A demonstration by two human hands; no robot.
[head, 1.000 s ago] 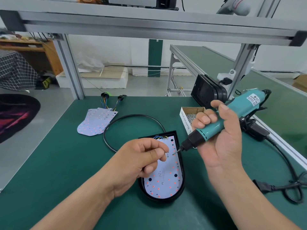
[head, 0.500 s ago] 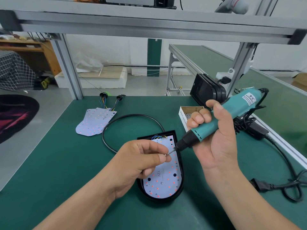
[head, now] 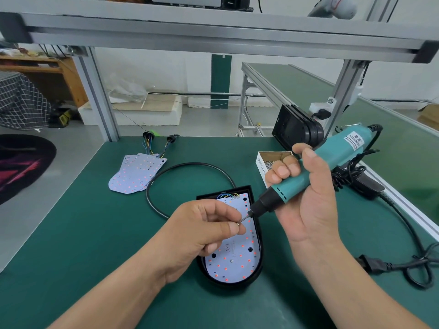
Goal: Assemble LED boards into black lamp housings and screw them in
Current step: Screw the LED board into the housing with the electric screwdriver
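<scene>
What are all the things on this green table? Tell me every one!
table: one, green, under everything
lamp housing: one, black, table centre
LED board: one, white with red dots, inside the housing
spare LED boards: small stack, white, back left
cable: one, black, looped behind the housing
screw box: one, white, back right
spare housings: stack, black, behind the box
screwdriver: one, teal, above the housing
screw: one, silver, at the bit tip
left hand: pinches the screw
right hand: grips the screwdriver
</scene>
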